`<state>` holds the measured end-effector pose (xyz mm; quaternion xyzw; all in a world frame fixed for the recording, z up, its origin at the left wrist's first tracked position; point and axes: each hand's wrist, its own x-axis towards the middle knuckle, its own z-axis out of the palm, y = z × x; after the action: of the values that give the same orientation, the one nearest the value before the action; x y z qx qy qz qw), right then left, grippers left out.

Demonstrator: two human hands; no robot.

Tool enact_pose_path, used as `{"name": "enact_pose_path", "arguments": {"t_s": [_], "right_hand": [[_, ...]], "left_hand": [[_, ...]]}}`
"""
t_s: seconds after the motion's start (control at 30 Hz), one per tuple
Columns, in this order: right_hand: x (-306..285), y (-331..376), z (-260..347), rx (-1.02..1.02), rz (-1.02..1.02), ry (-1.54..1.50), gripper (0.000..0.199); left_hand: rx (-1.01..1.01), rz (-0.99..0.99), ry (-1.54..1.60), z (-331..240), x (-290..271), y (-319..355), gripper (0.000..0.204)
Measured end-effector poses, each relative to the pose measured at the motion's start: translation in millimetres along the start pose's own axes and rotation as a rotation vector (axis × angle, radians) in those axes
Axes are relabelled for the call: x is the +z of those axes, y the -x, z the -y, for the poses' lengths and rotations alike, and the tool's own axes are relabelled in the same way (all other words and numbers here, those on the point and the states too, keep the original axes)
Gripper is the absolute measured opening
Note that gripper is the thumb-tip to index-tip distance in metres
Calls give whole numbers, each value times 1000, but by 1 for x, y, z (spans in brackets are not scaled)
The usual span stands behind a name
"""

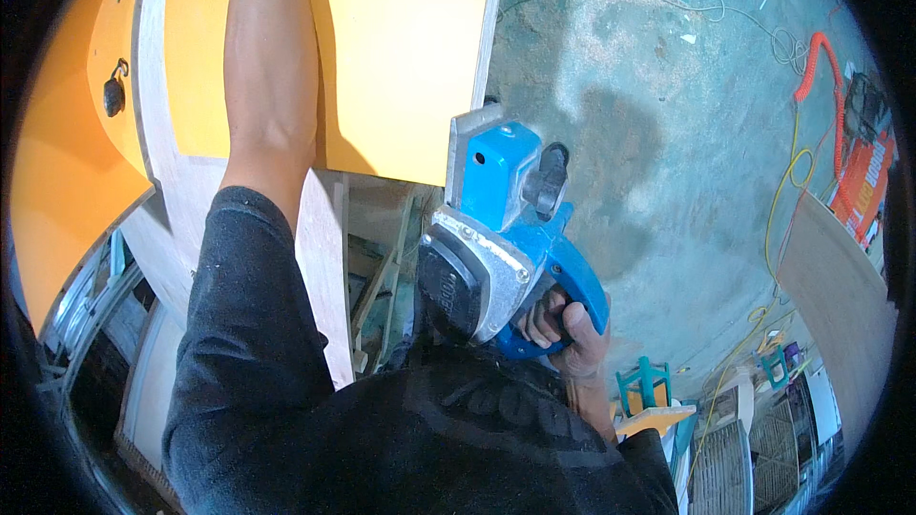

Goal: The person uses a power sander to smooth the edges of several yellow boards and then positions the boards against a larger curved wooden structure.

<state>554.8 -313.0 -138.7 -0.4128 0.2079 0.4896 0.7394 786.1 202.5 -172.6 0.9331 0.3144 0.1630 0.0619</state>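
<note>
Orange printed box (866,181) at right edge, on concrete floor (668,133)

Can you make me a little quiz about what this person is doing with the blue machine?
1. True or false: the right hand grips the handle of the blue power planer.
2. What does the planer rest against? A) the edge of the yellow panel B) the orange coiled cord C) the teal stool
3. Fill in: the left forearm reaches up along the yellow panel, and the left hand itself is ____ of the picture.

Key: 1 true; 2 A; 3 out.
</note>
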Motion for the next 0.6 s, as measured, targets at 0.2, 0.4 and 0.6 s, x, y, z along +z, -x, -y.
{"name": "enact_pose_path", "arguments": {"t_s": [0.2, 0.4, 0.6], "right_hand": [[8, -14, 11, -5, -29, 17, 46], [12, -32, 26, -7, -37, 34, 44], [19, -51, 45, -20, -2, 28, 40]], "left_hand": [[-7, 5, -2, -1, 3, -5, 75], [-15, 10, 12, -5, 7, -10, 73], [-33, 11, 17, -6, 6, -13, 71]]}}
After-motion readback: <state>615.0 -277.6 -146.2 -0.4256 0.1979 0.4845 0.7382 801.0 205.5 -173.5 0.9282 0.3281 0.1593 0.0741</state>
